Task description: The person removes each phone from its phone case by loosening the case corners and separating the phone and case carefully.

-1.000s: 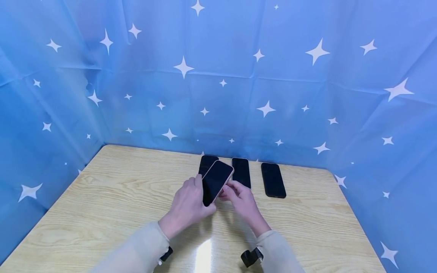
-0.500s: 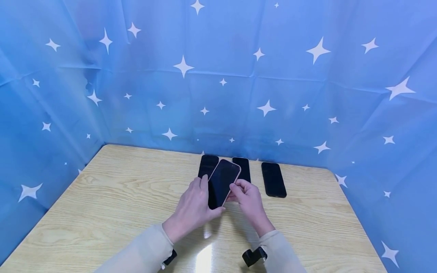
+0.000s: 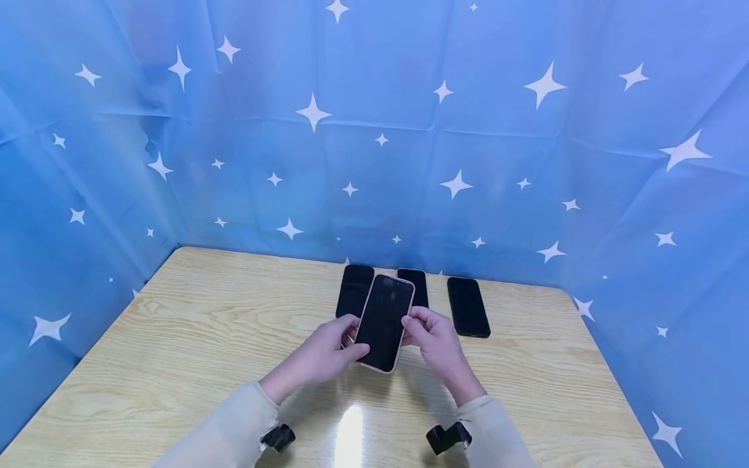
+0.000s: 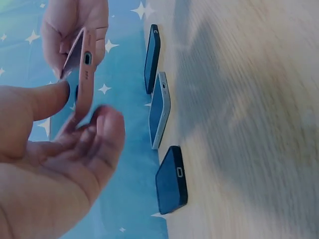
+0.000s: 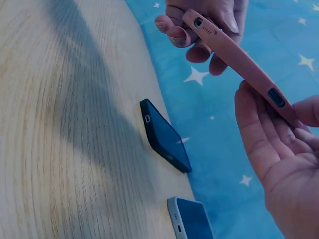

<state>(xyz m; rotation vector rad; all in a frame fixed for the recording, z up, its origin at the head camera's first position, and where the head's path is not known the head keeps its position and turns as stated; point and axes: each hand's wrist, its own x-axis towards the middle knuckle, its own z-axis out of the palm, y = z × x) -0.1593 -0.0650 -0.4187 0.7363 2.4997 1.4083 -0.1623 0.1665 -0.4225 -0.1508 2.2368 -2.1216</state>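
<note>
Both hands hold a smartphone in a pink case (image 3: 386, 322) above the table, its dark screen facing up towards the head view. My left hand (image 3: 318, 351) grips its lower left side, thumb on the screen's edge and fingers behind. My right hand (image 3: 435, 341) pinches the right edge between thumb and fingers. In the left wrist view the pink case (image 4: 87, 74) shows its bottom end with the charging port. From the right wrist, the case (image 5: 241, 62) appears edge-on and slanted, with my right hand's palm (image 5: 289, 169) below it.
Behind the held phone, a black phone (image 3: 354, 289) and a phone with a light frame (image 3: 417, 286) lie on the wooden table (image 3: 234, 312). Another black phone (image 3: 469, 309) lies to their right. A blue star-printed curtain (image 3: 374, 162) hangs behind the table.
The pink-cased phone has turned more upright and moved slightly right. My left hand has shifted down to its lower left side, with the fingers now behind. My right hand has moved slightly right.
</note>
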